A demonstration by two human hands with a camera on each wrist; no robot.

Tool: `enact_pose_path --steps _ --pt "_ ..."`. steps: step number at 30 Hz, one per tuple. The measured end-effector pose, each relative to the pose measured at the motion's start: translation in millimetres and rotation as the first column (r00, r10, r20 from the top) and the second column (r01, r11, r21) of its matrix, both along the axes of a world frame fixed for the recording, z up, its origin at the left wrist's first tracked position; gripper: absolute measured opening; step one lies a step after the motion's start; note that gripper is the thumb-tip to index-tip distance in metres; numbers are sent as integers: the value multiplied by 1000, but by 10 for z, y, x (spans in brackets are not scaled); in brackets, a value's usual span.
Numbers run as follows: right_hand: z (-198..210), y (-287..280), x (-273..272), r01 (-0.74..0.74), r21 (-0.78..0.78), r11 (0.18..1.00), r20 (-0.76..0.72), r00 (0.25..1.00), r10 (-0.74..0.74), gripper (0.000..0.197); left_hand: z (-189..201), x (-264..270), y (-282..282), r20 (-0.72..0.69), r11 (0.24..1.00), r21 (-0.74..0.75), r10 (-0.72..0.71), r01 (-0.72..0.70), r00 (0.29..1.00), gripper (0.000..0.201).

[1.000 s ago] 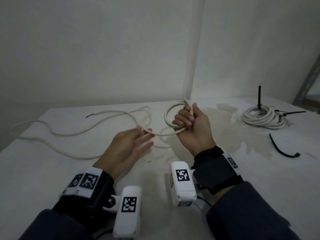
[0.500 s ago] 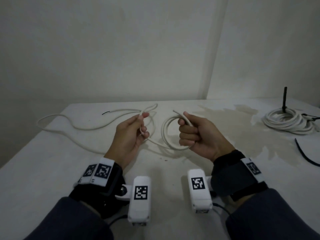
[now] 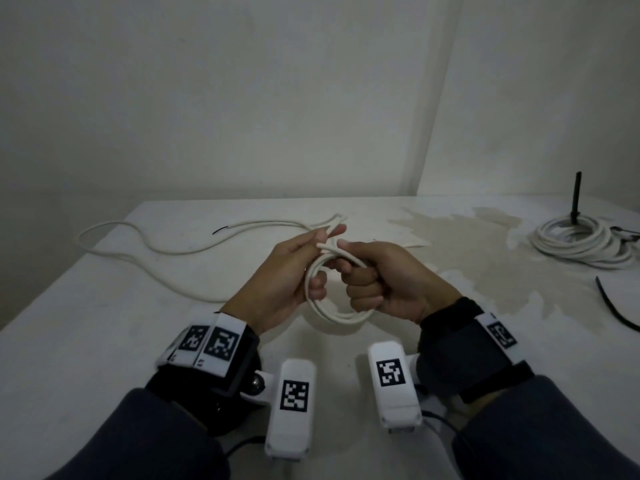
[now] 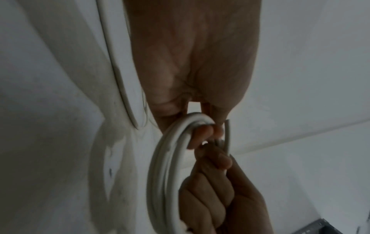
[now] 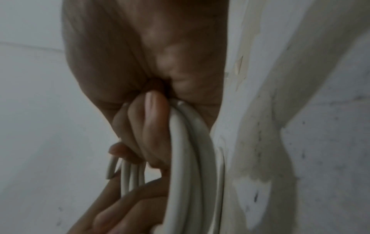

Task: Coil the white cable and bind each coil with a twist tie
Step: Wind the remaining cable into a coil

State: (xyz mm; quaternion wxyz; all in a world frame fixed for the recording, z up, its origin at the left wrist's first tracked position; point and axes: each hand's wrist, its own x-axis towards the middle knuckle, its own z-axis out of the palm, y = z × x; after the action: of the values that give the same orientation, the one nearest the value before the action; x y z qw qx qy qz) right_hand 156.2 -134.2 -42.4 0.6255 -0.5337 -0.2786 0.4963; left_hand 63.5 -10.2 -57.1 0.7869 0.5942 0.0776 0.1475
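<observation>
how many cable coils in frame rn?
2. One small coil is in the hands: the right hand grips it, the left hand holds its other side. One finished coil lies at the table's far right. Nothing else looks coiled.

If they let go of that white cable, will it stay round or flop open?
Probably springs open: the white cable keeps its loops only where the right hand grips them. It looks fairly stiff, since the slack on the table lies in broad curves.
</observation>
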Motion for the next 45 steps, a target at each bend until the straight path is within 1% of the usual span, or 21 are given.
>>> enact_pose_path --steps 2,5,7,8,11,15,17,19,21,24,26,29,33,35,37,38,40,41,42,44,45 --pt "9 9 -25 27 -10 1000 39 999 -26 42 7 11 3 -7 997 -61 -45 45 999 32" --pt "22 28 -76 58 -16 998 110 992 -56 42 8 -2 33 -31 986 -87 -147 144 989 25" --pt "27 52 -102 57 -6 998 131 990 -55 43 12 -15 60 -51 980 -101 -177 171 983 20" --pt "24 64 -108 49 0 999 133 990 -49 45 17 -22 69 -64 979 -111 -178 171 982 22" --pt "21 72 -108 -2 8 1000 100 995 1 46 9 -21 91 -97 986 -108 -139 128 986 39" --pt "19 45 -83 -39 16 999 82 996 38 40 12 0 69 -106 990 -103 -110 100 988 34" --pt "18 42 -78 -24 8 1000 98 995 24 38 9 4 84 -95 982 -160 -119 103 988 31" --pt "13 46 -72 -2 4 1000 107 994 1 36 0 3 110 -65 957 -262 -145 123 987 35" --pt "9 53 -67 17 10 1000 103 995 -18 34 -13 8 128 -42 942 -318 -125 105 991 35" --pt "1 61 -56 47 20 999 104 993 -48 32 -17 10 111 -31 955 -291 -60 49 998 22" --pt "0 61 -56 71 23 997 98 993 -73 31 -19 6 104 -30 963 -268 -44 34 999 20" --pt "6 51 -54 109 31 994 47 993 -110 29 -18 -2 111 -52 961 -275 -17 2 999 24" --pt "2 45 -56 123 101 987 -1 992 -123 37 -10 -11 141 -67 958 -283 38 -56 997 33" --pt "-6 47 -66 149 123 981 27 988 -154 34 -14 -24 134 -68 962 -263 55 -71 996 25" --pt "-13 54 -67 210 131 969 73 973 -220 25 -5 -35 120 -57 961 -267 63 -76 996 18" --pt "-20 59 -65 240 133 962 105 961 -255 22 -3 -39 123 -52 954 -290 59 -72 997 20" --pt "-32 63 -61 282 143 949 179 935 -305 19 7 -47 151 -48 935 -350 39 -54 998 31" --pt "-38 63 -61 285 151 947 213 926 -313 20 13 -48 166 -53 942 -333 26 -42 998 37" --pt "-41 56 -68 271 164 949 248 919 -305 21 17 -46 167 -65 963 -270 4 -22 998 39" --pt "-46 43 -83 234 191 953 320 903 -286 26 11 -40 143 -98 993 -118 -34 22 995 31" --pt "-49 38 -84 229 201 953 348 892 -288 27 2 -33 132 -111 996 -84 -42 32 993 25"
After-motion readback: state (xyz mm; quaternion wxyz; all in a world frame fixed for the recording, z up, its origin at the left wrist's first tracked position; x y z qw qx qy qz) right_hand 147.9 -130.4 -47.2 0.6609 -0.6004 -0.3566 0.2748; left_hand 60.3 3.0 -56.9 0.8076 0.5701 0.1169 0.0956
